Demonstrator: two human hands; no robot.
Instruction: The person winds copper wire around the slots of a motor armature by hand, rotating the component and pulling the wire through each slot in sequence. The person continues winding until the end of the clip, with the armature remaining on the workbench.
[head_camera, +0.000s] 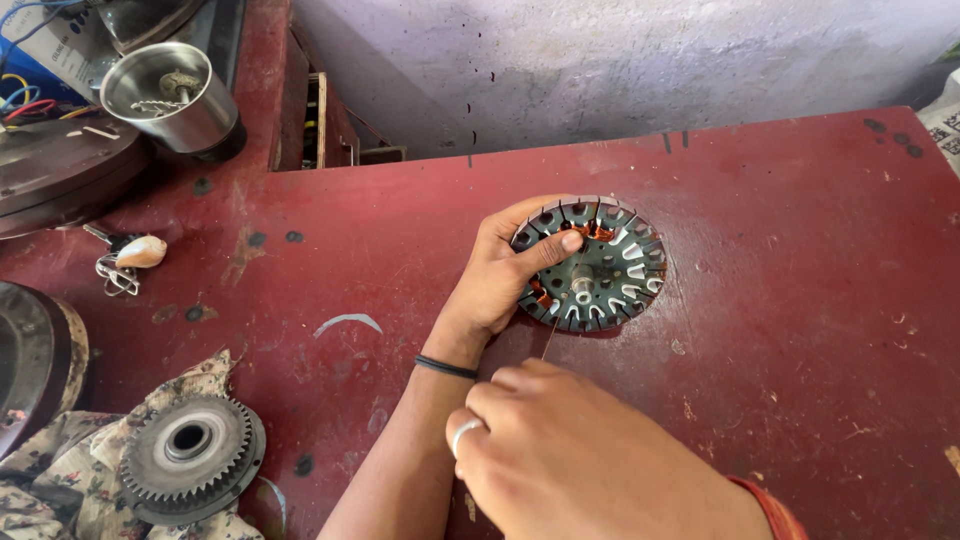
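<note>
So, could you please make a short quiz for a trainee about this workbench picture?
1. True or false: the left hand rests on the round slotted stator.
2. What does the right hand pinch? A) a thin copper wire B) a hammer C) a brush
3. Where does the toothed gear lie: on bare red table or on patterned cloth?

Key: 1 true; 2 A; 3 on patterned cloth.
</note>
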